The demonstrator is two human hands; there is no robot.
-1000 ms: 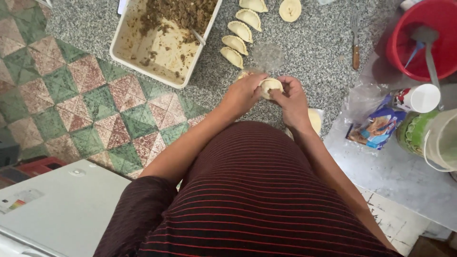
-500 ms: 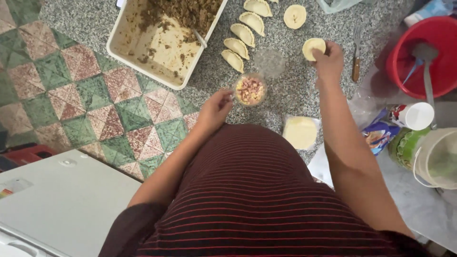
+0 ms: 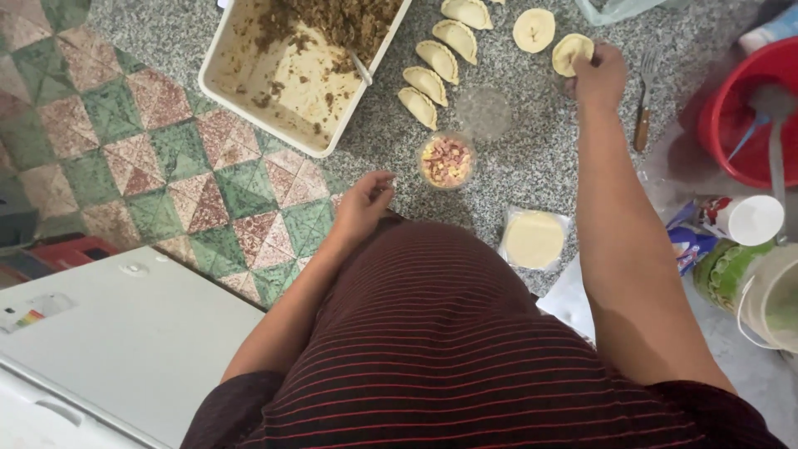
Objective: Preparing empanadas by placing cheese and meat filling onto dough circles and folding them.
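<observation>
reaching far out, the right hand (image 3: 600, 76) pinches a dough round (image 3: 570, 53), left hand (image 3: 364, 202) loosely curled, grip released.

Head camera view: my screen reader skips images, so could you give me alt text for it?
Seen from above, a person's right hand reaches across a speckled counter and touches a folded dough pastry, near a row of folded pastries. The left hand rests empty at the counter's edge beside a small cup of diced filling. A white tray of minced filling lies farther back.
</observation>
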